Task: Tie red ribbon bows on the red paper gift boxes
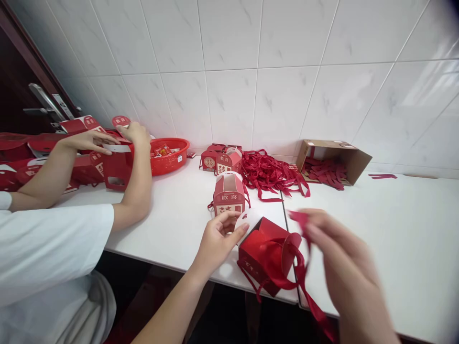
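An open red gift box (254, 253) is tilted at the table's front edge, a dark red ribbon (300, 267) running through its right flap. My left hand (224, 234) pinches the box's white-faced left flap (250, 220) between thumb and fingers. To the right, my right hand (340, 258), blurred by motion, holds the ribbon's end up between thumb and fingertips. The rest of the ribbon loops over the box and hangs past the table edge. Just behind the box stands a closed red gift box (229, 193) with ribbon at its sides.
Behind lie a ribbon heap (268, 172) and more finished boxes (225, 160). A cardboard box (353, 165) on its side holds red strips. At left, a co-worker's hands (132, 136) handle a red box beside a red basket (170, 165) of wrapped items. A seam (285, 215) crosses the table.
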Available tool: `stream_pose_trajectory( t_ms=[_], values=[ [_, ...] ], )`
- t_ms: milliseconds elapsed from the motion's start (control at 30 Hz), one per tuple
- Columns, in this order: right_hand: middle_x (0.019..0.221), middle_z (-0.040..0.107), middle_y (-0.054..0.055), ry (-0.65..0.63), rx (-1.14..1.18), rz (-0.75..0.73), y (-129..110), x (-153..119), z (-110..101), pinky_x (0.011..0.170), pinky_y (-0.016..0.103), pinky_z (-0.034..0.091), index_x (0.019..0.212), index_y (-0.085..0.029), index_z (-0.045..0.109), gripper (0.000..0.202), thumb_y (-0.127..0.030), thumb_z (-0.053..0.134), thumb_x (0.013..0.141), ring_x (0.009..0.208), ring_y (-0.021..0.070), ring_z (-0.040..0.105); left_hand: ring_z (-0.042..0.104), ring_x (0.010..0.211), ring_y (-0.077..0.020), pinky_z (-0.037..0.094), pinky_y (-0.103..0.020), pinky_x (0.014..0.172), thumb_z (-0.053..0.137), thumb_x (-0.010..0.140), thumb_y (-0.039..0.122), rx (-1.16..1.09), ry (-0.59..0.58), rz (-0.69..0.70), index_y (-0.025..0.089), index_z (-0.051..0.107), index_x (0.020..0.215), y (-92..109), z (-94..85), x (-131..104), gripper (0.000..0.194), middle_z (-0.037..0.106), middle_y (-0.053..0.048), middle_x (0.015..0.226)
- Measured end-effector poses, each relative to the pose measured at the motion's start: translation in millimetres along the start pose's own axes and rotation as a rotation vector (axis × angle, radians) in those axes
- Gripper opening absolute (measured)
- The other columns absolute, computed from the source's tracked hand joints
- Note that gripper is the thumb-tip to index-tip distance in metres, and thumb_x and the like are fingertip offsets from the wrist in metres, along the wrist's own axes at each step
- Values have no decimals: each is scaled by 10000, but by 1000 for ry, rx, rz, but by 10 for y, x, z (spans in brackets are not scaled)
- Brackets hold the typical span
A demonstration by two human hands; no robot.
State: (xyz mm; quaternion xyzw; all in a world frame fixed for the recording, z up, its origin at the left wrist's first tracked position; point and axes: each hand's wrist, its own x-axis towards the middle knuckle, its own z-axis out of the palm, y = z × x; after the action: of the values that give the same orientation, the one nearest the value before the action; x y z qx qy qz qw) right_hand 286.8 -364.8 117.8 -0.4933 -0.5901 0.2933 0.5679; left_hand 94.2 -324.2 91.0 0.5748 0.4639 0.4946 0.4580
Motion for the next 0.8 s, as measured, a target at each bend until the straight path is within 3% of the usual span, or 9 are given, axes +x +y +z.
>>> stream_pose_trajectory(
  t_ms=[100,167,567,700,800],
  values=[
    [1125,599,50,-229,-6,50,-8,111,183,891,327,414,693,-203,538,268,-365,455,890,1030,218,564,658,909,-210,526,-287,766,697,756,352,-19,-32,-22,152,606,995,2,35,-43,325,709,-86,970],
    [1133,592,55,-302,-17,71,37,190,260,923,333,388,667,-200,496,274,-347,429,889,1063,218,550,654,915,-213,523,-294,776,693,762,355,-22,-52,-25,153,602,1016,0,51,-70,337,705,-89,977],
    [1138,585,49,-452,-113,-16,82,224,241,952,371,400,715,-211,569,257,-325,426,896,1073,213,542,604,942,-196,511,-251,719,645,806,356,22,-93,33,191,553,1076,17,81,-194,329,642,-62,994],
    [1058,594,38,-490,-182,-62,63,231,260,924,369,415,697,-214,546,239,-280,426,893,1028,203,553,592,822,-159,493,-227,651,522,872,455,21,-94,27,192,559,1052,33,70,-191,321,623,-36,873],
    [1008,597,35,-511,-245,-82,49,236,272,898,382,426,706,-220,545,230,-270,421,893,983,202,561,549,693,-133,459,-209,555,396,906,514,-38,-94,-30,175,575,909,55,76,-130,383,568,-15,757]
  ],
)
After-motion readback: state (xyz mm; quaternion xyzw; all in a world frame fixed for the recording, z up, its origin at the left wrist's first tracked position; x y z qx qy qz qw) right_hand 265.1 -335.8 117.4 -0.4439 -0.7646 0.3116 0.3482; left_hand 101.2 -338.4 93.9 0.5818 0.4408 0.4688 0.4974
